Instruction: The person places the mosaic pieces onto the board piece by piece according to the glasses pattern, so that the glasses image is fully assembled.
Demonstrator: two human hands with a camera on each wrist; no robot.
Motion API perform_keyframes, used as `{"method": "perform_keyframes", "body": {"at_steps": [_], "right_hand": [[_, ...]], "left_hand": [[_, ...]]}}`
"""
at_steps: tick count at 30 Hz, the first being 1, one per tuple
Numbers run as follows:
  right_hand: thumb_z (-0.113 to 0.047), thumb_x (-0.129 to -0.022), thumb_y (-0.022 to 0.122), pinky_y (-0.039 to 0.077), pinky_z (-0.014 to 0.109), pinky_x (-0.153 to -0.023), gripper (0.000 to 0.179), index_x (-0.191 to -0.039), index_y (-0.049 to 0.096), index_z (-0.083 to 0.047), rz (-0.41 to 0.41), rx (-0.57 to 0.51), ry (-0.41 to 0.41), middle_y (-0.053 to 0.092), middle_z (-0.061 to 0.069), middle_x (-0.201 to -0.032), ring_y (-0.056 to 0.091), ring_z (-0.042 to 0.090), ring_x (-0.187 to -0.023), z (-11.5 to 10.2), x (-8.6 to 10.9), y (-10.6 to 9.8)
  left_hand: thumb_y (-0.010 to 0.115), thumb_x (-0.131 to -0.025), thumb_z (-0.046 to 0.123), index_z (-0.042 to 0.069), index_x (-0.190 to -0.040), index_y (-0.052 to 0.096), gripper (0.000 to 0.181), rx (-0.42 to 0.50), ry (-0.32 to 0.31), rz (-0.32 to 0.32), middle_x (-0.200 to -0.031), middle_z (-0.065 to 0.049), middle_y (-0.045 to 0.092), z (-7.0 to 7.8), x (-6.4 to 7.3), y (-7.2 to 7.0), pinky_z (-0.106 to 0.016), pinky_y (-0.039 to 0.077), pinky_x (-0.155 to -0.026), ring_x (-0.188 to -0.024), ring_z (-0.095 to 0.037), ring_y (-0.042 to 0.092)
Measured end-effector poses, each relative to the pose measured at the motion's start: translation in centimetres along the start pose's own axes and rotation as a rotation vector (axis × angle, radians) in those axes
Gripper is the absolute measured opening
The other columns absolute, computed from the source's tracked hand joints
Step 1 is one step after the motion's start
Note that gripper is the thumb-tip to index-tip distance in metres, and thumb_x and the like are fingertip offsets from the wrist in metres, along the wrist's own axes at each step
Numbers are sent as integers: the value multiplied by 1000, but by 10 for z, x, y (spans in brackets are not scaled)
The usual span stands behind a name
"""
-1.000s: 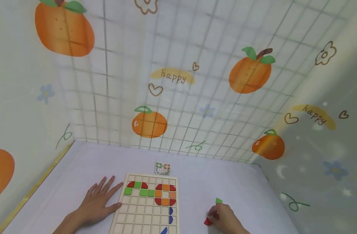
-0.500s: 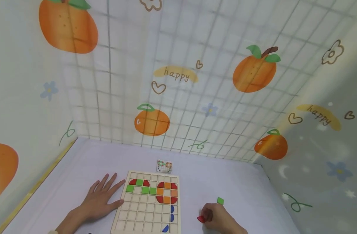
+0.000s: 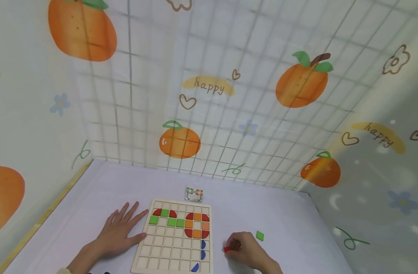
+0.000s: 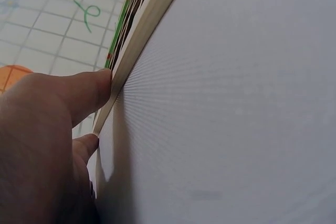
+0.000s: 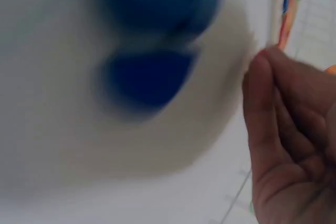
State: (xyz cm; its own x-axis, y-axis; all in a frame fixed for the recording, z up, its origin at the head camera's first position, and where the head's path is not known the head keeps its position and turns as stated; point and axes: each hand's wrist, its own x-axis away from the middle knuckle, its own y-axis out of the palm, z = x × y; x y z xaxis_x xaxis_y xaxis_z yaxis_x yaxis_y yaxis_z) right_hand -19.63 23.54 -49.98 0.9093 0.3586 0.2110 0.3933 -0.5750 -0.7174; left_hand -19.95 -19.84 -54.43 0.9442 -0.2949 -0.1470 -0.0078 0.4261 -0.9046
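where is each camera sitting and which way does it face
Head: worn on the head, facing forward and down at the board and patterned backdrop; left hand, right hand and part of each arm show.
Left wrist: on that wrist, facing along the left hand to the board's edge; part of that hand shows.
Right wrist: on that wrist, facing the pinching right hand and blurred blue shapes; only that hand shows.
Head and left wrist share the board and left hand.

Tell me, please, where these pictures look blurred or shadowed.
Right wrist: the dark blue shapes are heavily blurred, the right hand sharper; left wrist: a shadow lies on the white tabletop beside the pale wooden board; head: the white fruit-printed fabric is dimmer at right.
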Motion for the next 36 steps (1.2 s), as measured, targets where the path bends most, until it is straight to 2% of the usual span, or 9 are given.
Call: {"method": "perform_keyframes", "body": {"at_steps": [4, 7, 11, 13, 19, 25, 31, 34, 36], "right_hand": [[-3, -84, 77, 57, 26, -66, 13, -95, 75, -9, 51, -156, -43, 69, -5, -83, 63, 15, -73, -23, -19, 10], [-2, -85, 75, 57, 25, -68, 11, -95, 75, -7, 59, -228, -139, 70, -4, -86, 66, 13, -76, -45, -34, 21], [-2, -87, 74, 56, 24, -70, 8, -91, 75, -9, 53, -225, -311, 67, -3, -91, 66, 10, -79, -79, -52, 39], [-4, -88, 74, 55, 23, -66, 7, -91, 75, -10, 47, -218, -351, 65, -4, -90, 66, 9, -76, -96, -62, 51], [-6, -85, 76, 51, 18, -58, 6, -88, 76, -11, 66, -147, -317, 63, -13, -76, 59, 0, -65, -132, -93, 88], [-5, -83, 76, 48, 16, -57, 6, -82, 75, -11, 112, -86, -300, 63, -16, -71, 57, -3, -65, -146, -112, 109], [-8, -86, 76, 46, 15, -55, 6, -81, 75, -12, 108, -19, -294, 61, -16, -69, 54, -3, -62, -150, -115, 115], [-14, -88, 76, 46, 15, -55, 2, -87, 77, -13, 101, 59, -306, 61, -16, -70, 53, -4, -63, -153, -114, 115], [-19, -88, 77, 45, 14, -56, 5, -90, 78, -15, 96, 118, -307, 62, -18, -72, 53, -5, -64, -154, -115, 116]], "left_hand": [[58, -89, 63, 20, -147, 47, 74, 4, -2, 2, -158, -18, 26, 0, 1, 1, -65, 9, -110, -145, -45, 13], [58, -89, 63, 20, -148, 47, 74, 4, -2, 1, -158, -18, 26, 0, 0, 2, -65, 9, -110, -145, -44, 12], [58, -89, 63, 19, -148, 47, 74, -4, 6, 11, -158, -18, 27, 2, -1, 2, -65, 11, -109, -145, -44, 14], [58, -89, 63, 20, -148, 47, 73, -11, 8, 21, -158, -18, 28, 2, -1, 2, -65, 11, -110, -144, -44, 15], [60, -90, 60, 20, -146, 48, 71, 9, 38, 61, -157, -18, 30, -1, 1, 4, -66, 12, -108, -144, -44, 15], [62, -90, 56, 19, -145, 50, 67, 31, 69, 93, -155, -20, 32, -1, 2, 5, -66, 13, -107, -143, -45, 17], [57, -91, 61, 21, -147, 48, 71, 4, 26, 33, -158, -17, 28, 0, 1, 0, -64, 11, -109, -144, -44, 15], [56, -91, 62, 22, -148, 46, 71, -6, 21, 18, -158, -16, 27, -1, 1, 0, -64, 11, -110, -145, -44, 14], [55, -91, 63, 22, -149, 45, 71, -9, 19, 11, -159, -16, 26, -2, 1, 1, -64, 10, -110, -145, -43, 13]]}}
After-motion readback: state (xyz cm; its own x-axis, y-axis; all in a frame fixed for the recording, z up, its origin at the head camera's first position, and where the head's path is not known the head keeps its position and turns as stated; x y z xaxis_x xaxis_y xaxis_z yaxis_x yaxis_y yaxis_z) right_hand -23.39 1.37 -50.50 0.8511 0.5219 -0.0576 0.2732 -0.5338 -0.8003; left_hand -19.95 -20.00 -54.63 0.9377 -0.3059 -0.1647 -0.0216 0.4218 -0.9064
